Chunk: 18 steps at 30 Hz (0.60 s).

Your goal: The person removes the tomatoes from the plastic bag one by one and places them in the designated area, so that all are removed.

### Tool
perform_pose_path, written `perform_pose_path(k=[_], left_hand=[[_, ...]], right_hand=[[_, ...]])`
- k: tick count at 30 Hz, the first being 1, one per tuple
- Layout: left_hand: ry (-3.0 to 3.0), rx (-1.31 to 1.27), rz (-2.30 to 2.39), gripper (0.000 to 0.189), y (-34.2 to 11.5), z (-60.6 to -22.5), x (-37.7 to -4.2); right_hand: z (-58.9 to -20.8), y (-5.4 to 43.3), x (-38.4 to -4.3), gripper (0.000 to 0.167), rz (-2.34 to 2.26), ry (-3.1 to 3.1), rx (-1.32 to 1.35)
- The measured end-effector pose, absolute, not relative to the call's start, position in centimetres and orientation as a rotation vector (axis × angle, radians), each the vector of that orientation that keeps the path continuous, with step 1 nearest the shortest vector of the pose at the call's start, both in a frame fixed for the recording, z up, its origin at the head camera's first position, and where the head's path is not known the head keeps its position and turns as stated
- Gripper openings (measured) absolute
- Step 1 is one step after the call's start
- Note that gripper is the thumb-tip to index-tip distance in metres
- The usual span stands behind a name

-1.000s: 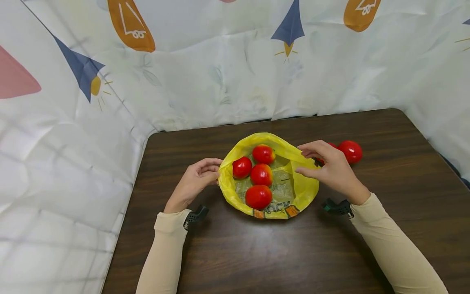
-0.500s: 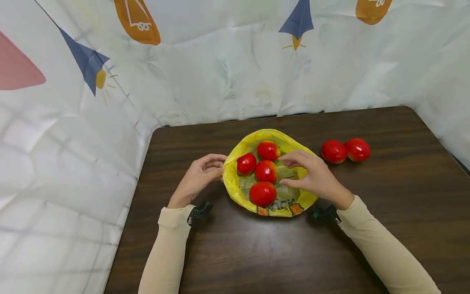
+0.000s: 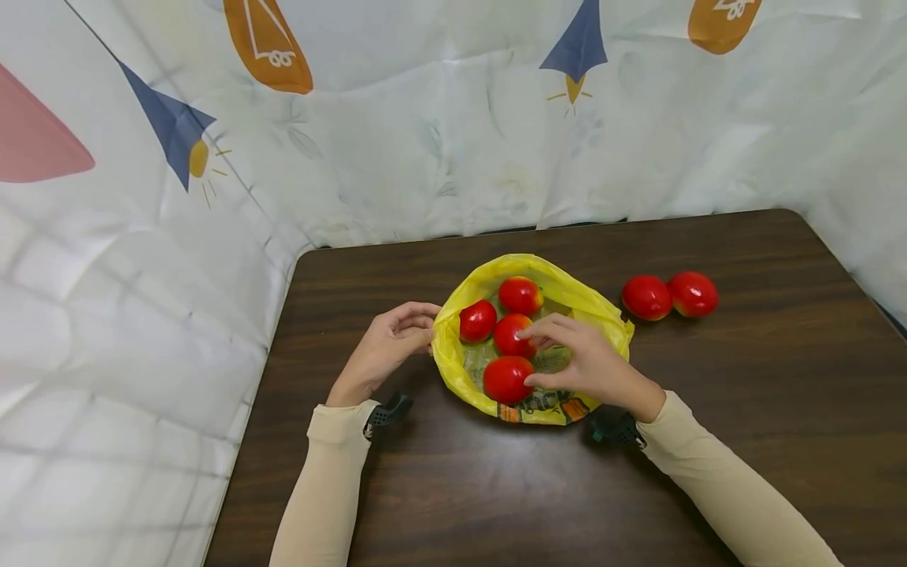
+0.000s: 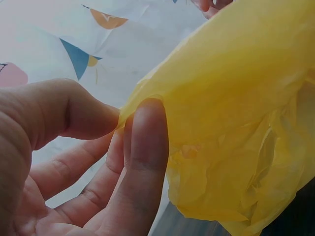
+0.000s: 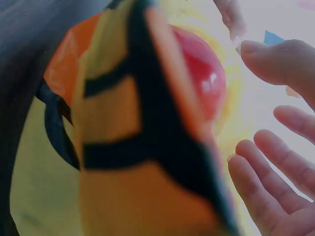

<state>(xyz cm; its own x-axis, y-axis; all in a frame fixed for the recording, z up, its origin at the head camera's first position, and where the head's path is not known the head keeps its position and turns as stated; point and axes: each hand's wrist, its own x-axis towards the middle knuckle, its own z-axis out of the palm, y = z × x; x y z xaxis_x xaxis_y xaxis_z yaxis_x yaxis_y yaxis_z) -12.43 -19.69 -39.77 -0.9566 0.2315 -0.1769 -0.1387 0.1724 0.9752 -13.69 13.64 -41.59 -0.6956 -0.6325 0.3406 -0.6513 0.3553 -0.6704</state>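
Note:
A yellow plastic bag (image 3: 448, 350) stands with its mouth wide, holding several shiny red tomatoes (image 3: 506, 380) with yellowish patches. My left hand (image 3: 388, 346) pinches the bag's left rim between thumb and fingers, as the left wrist view shows with the thin film (image 4: 221, 88). Over the bag's mouth is my right hand (image 3: 591, 362), fingers and thumb spread apart near the middle and front tomatoes. In the right wrist view those fingers (image 5: 256, 184) hold nothing; a tomato (image 5: 206, 73) shows past the bag's printed side (image 5: 115, 191). Whether the right fingertips touch a tomato, I cannot tell.
Two more tomatoes (image 3: 647, 298) lie side by side on the dark wooden table (image 3: 453, 496), right of the bag. Behind and to the left hangs a white printed cloth (image 3: 397, 157), meeting the table's edges.
My right hand has moved left from the bag's right rim to over the tomatoes inside, uncovering the pair on the table. My left hand stays at the left rim.

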Motion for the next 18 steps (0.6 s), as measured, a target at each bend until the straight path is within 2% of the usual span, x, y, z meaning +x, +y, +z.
perform_pose_path(k=[18], left_hand=[[2.160, 0.110, 1.854, 0.037, -19.79, -39.77, -12.48]], right_hand=[[-42.64, 12.69, -13.12, 0.057, 1.278, -2.621, 1.257]])
